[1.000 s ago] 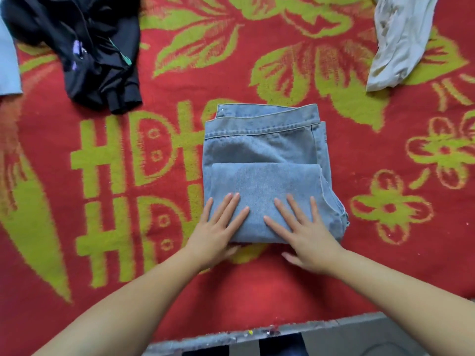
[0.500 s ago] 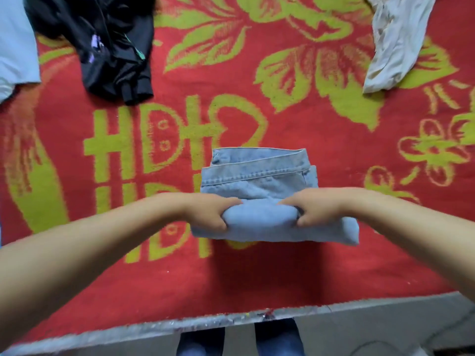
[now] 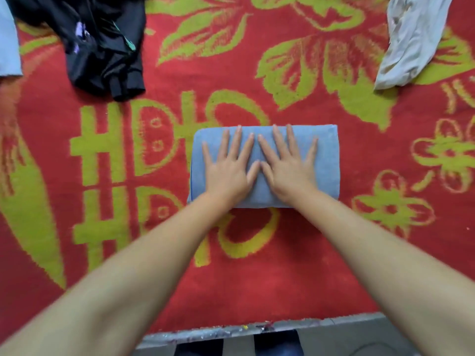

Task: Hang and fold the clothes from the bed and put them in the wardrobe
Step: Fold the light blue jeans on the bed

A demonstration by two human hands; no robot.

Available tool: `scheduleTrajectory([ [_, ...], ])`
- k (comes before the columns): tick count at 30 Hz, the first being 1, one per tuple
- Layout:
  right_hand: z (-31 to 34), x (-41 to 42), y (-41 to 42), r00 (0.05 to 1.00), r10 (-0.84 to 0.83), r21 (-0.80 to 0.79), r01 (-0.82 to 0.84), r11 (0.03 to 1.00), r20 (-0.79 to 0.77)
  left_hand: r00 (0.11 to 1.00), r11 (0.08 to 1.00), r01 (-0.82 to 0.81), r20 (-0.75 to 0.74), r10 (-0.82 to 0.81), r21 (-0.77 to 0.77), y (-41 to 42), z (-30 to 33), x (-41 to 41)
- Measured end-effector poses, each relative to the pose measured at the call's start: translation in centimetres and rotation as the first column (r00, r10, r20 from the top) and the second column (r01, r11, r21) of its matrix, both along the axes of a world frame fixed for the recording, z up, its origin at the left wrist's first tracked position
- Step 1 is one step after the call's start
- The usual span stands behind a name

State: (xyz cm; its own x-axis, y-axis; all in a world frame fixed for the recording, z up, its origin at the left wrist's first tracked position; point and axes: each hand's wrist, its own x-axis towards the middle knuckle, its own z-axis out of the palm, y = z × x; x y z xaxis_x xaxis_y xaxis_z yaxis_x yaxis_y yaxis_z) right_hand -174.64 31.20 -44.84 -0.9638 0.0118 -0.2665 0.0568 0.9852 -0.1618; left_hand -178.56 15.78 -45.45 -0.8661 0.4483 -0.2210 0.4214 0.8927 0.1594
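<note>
Far left, at the frame edge, lies one pale blue cloth [image 3: 7, 42], cut off by the frame. Just right of it lies one black garment [image 3: 102, 39], crumpled, its cuff pointing toward the near side. Both rest on the red blanket [image 3: 257, 273] with green pattern that covers the bed.

Left hand [image 3: 226, 173]: grip fully open, fingers straight and spread, palm flat on top of the jeans [image 3: 326, 160]. It holds nothing; it presses the left half of the bundle.

The jeans, one item, are folded into a compact rectangle at the centre of the blanket, long side running left to right. The far edge is straight; the near left corner is rounded.

Right hand [image 3: 288, 170]: grip fully open, fingers straight and spread, palm flat on the right half of the jeans. The two thumbs and index fingers nearly meet over the middle of the bundle.

Open blanket surrounds the jeans on all four sides, with the widest clear band between the bundle and the near bed edge [image 3: 231, 330].

Far right, one off-white garment [image 3: 411, 39] lies bunched at the top, well apart from the jeans.

Count: two hands, four cloth items.
</note>
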Motion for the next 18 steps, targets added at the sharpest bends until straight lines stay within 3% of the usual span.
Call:
scheduleTrajectory([
  [6, -4.9, 0.5, 2.0, 0.996, -0.029, 0.036, 0.026, 0.999, 0.08, 0.999, 0.999, -0.032, 0.001, 0.032, -0.001, -0.2, -4.5, 0.4],
  [11, -3.7, -0.5, 2.0, 0.98, -0.007, 0.018, 0.004, 1.0, 0.201, 0.994, 0.998, -0.027, 0.105, 0.032, -0.054, 0.1, -3.6, -0.2],
  [15, -1.6, 2.3, 1.7, 0.972, 0.134, 0.0, -0.136, 0.991, 0.191, 0.987, 0.992, 0.117, 0.115, -0.112, -0.042, -1.9, -2.2, 1.9],
  [18, -2.3, 5.2, 1.0, 0.951, 0.229, 0.062, -0.246, 0.967, 0.208, 0.962, 0.961, 0.242, 0.161, -0.219, -0.138, -3.8, -2.7, 3.8],
])
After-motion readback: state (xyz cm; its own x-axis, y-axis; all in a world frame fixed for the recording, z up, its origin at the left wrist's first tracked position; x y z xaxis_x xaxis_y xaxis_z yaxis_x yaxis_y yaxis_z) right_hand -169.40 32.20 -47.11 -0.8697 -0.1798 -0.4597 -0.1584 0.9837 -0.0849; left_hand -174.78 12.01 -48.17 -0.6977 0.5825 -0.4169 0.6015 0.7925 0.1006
